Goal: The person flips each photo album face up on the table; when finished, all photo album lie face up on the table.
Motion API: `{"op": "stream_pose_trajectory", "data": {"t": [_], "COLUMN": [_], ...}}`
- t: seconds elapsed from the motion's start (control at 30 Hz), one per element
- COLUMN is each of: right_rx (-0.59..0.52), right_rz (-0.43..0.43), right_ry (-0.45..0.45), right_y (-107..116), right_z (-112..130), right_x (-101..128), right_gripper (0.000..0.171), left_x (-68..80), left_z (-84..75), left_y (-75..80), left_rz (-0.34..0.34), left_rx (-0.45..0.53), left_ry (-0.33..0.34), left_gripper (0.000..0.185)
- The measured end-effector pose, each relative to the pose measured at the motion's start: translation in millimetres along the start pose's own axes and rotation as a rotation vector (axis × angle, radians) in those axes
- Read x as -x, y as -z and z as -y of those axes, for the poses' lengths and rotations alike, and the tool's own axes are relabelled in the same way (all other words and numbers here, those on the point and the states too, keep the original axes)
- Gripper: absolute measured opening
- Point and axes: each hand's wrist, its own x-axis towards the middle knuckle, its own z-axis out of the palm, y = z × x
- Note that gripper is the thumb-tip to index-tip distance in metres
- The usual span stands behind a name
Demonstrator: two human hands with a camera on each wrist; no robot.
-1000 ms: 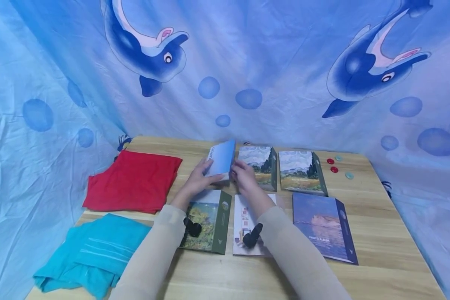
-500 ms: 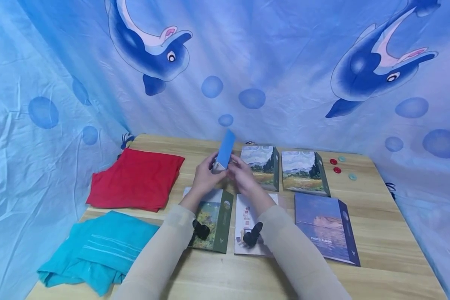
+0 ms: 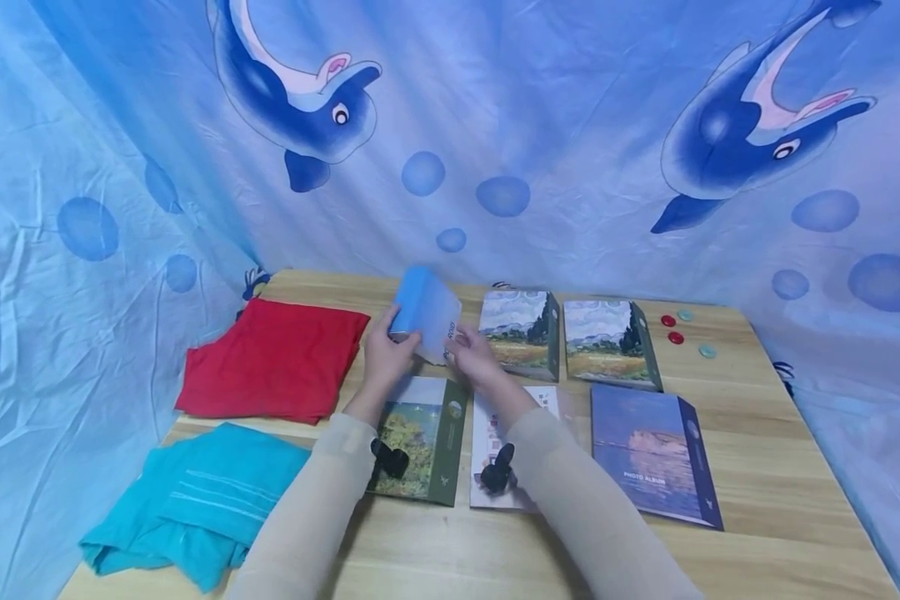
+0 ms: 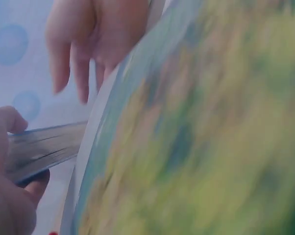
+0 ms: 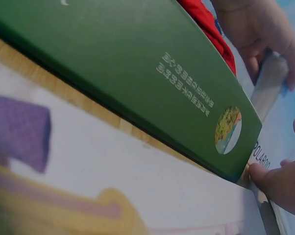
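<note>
A light blue album (image 3: 425, 310) is held above the back middle of the wooden table (image 3: 765, 467), tilted with its cover toward me. My left hand (image 3: 396, 340) grips its left lower edge and my right hand (image 3: 454, 355) pinches its lower right corner. In the right wrist view the blue album's edge (image 5: 260, 157) reads "POLAROID", with my right fingertips (image 5: 277, 180) on it and my left hand (image 5: 261, 35) further off. In the left wrist view my left thumb (image 4: 8, 128) grips the blue album's edge (image 4: 47, 147), and my right hand (image 4: 91, 41) is above it.
A green-spined album (image 3: 422, 435) and a white album (image 3: 504, 440) lie under my forearms. Two landscape albums (image 3: 520, 333) (image 3: 607, 342) lie at the back, a blue photo album (image 3: 654, 452) to the right. A red cloth (image 3: 273, 358), a teal towel (image 3: 195, 500) and small round tokens (image 3: 676, 330) flank them.
The blue album has turned from edge-on to cover facing me and shifted a little left, with both hands still on it.
</note>
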Motion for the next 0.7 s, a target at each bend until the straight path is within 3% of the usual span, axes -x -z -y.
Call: {"op": "stream_pose_trajectory", "data": {"t": [0.17, 0.27, 0.33, 0.5, 0.7], "right_rx": [0.081, 0.126, 0.128, 0.165, 0.207], "right_rz": [-0.063, -0.099, -0.100, -0.107, -0.134], "right_ry": [0.018, 0.033, 0.038, 0.050, 0.114], "right_y": [-2.1, -2.6, -2.3, 5.9, 25.5], "right_z": [2.8, 4.1, 5.3, 7.1, 10.9], "right_x": [5.7, 8.4, 9.9, 12.4, 13.7], "right_gripper": [0.061, 0.059, 0.059, 0.059, 0.057], "left_x": [-6.3, -6.6, -5.3, -3.8, -8.8], "left_z": [8.8, 14.0, 16.0, 14.7, 4.7], "left_y": [14.6, 20.6, 22.4, 21.4, 11.7], "left_rz": [0.162, 0.277, 0.318, 0.340, 0.259], "left_rx": [-0.121, -0.188, -0.214, -0.250, -0.344], "left_ry": [0.103, 0.132, 0.146, 0.121, -0.056], "left_gripper": [0.073, 0.077, 0.079, 0.080, 0.079]}}
